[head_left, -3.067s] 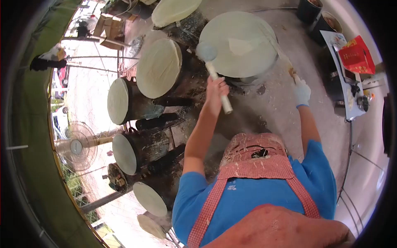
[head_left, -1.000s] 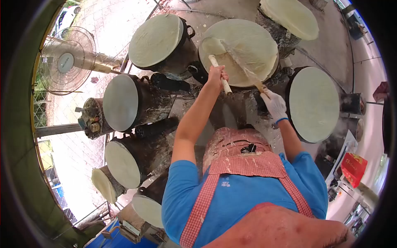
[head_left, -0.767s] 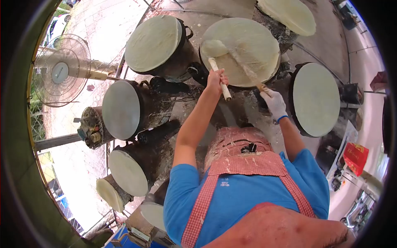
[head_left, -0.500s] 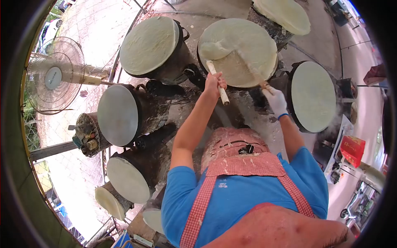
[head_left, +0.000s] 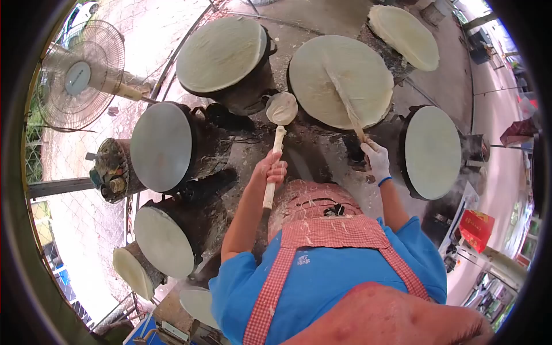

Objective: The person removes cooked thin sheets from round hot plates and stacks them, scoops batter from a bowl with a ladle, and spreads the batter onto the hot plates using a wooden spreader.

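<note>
My left hand point(head_left: 270, 168) is wrapped round the pale handle of a ladle point(head_left: 282, 109). Whitish batter coats the ladle's round bowl, which sits just left of the middle griddle. My right hand point(head_left: 376, 161), in a white glove with a blue band at the wrist, grips a long flat wooden spatula point(head_left: 344, 99). The spatula's blade lies across the sheet of batter point(head_left: 310, 75) on that round griddle. Pale batter covers nearly the whole griddle top, and the blade seems to touch it.
Several other round griddles stand around, among them a left-rear one point(head_left: 221, 54), a left one point(head_left: 162, 146) and a right one point(head_left: 432, 152), topped with pale sheets. A fan point(head_left: 77, 77) stands at far left. A red box point(head_left: 476, 230) is at right.
My left hand has drawn the ladle back toward my body, off the griddle. The spatula has swung across the batter, and the bare patch near the front is now covered.
</note>
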